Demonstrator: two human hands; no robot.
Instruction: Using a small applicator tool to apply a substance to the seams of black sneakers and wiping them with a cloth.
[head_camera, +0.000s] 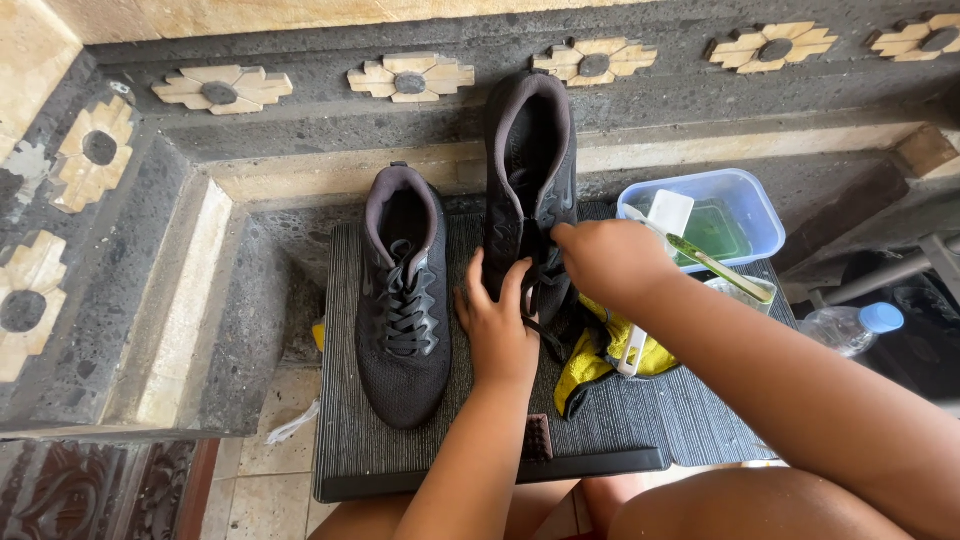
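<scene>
both hands work the laces of the right-hand shoe (530, 170), left hand (497, 325) steadying with fingers spread, right hand (605, 260) pinching a lace, lacing partly undone; the other shoe (403, 290), beside the left fingers, remains fully laced.

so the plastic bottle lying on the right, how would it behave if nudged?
The plastic bottle lies on its side, so it would probably roll. It looks clear and mostly empty, so likely light. Its thin walls may dent under a firm grip.
</scene>
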